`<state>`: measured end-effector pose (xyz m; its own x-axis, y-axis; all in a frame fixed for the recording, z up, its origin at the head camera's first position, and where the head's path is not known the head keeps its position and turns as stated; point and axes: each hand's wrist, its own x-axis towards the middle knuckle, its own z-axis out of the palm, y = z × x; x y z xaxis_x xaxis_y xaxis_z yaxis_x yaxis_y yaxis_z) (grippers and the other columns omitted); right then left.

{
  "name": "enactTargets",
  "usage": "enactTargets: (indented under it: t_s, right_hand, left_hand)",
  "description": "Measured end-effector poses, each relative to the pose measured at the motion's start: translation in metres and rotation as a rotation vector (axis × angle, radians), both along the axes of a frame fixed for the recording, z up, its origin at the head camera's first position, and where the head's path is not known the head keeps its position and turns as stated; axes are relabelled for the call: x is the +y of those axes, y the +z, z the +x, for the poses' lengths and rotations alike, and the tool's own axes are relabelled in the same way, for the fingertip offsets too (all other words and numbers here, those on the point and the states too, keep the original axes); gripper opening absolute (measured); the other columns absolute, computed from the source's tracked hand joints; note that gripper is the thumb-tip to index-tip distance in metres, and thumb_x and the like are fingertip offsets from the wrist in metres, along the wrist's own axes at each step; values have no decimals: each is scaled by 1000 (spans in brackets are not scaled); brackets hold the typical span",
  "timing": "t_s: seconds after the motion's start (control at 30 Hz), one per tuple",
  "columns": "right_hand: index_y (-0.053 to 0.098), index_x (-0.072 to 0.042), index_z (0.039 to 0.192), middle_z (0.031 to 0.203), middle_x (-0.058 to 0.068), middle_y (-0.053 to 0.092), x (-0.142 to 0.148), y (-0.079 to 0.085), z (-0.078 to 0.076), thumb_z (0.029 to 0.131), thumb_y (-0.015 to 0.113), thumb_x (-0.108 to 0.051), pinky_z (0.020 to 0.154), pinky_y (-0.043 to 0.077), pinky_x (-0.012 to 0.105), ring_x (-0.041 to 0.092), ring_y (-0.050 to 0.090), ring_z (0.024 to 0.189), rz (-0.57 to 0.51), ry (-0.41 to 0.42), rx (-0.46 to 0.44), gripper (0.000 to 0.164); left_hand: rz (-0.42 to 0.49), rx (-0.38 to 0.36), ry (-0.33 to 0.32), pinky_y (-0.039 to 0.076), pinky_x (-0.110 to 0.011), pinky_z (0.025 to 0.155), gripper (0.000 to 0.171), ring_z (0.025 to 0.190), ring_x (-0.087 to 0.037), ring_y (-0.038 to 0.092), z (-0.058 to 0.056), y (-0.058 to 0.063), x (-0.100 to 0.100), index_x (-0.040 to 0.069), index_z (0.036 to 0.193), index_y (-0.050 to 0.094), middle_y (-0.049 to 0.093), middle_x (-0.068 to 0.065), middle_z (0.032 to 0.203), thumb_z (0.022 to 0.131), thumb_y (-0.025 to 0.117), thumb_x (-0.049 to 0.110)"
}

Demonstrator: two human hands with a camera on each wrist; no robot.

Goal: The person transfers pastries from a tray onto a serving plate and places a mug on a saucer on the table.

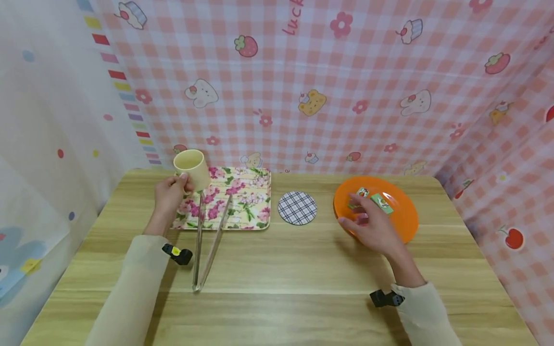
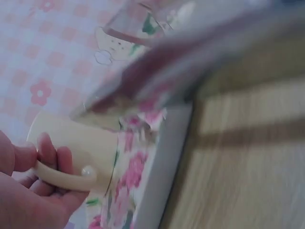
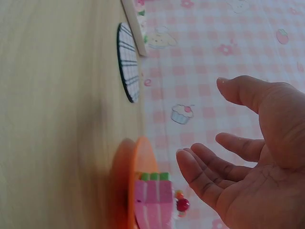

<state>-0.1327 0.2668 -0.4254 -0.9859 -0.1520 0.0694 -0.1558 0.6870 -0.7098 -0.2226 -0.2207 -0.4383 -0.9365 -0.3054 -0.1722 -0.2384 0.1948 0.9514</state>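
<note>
My left hand (image 1: pixel 168 196) grips the handle of a cream mug (image 1: pixel 198 172), thumb on top and fingers curled through. The mug is upright over the left part of a floral tray (image 1: pixel 261 192); in the left wrist view its base seems to meet the tray. Metal tongs (image 1: pixel 198 245) lie spread, tips over the tray and bend on the table. On the right, my right hand (image 1: pixel 374 226) hovers palm inward above an orange plate (image 1: pixel 407 218), fingers loosely bent and holding nothing. Two small toy cake pieces (image 1: pixel 383 203) sit on that plate, one partly behind my fingers.
A round plaid coaster (image 1: pixel 297 208) lies between the tray and the plate. The wooden table (image 1: pixel 281 274) ends at a pink checked cloth (image 1: pixel 281 105) behind. Similar cloth hangs at the right, and a white dotted curtain (image 1: pixel 56 120) hangs at the left.
</note>
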Motion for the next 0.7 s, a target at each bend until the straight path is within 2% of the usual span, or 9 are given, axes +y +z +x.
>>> enactTargets:
  t_s: [0.2,0.33,0.5,0.7]
  right_hand:
    - [42,-4,153,141,20,58,-10,-7,-3,96,73,-28,103,52,55,37,61,121,22,6,-33,69]
    - [42,-6,153,141,19,58,-17,-9,-4,96,73,-27,103,52,55,37,62,121,23,8,-55,69]
    - [42,-10,154,142,18,57,-24,-11,-6,96,73,-29,103,52,54,36,61,120,21,8,-100,68]
    - [41,-10,155,142,19,56,-33,-13,-10,96,73,-26,100,55,50,35,60,118,10,16,-112,69]
  left_hand:
    - [74,-5,73,46,-29,84,35,89,-9,56,-3,3,5,4,113,65,63,15,72,108,49,35]
    - [99,6,102,46,-29,87,33,84,-7,57,-4,3,6,3,114,66,63,16,70,108,50,31]
    - [137,-13,130,44,-30,83,30,87,-10,55,-4,2,5,7,108,67,64,13,73,108,51,32]
    - [200,-9,148,45,-28,70,26,88,-9,56,-3,0,4,12,103,68,66,13,75,108,52,31]
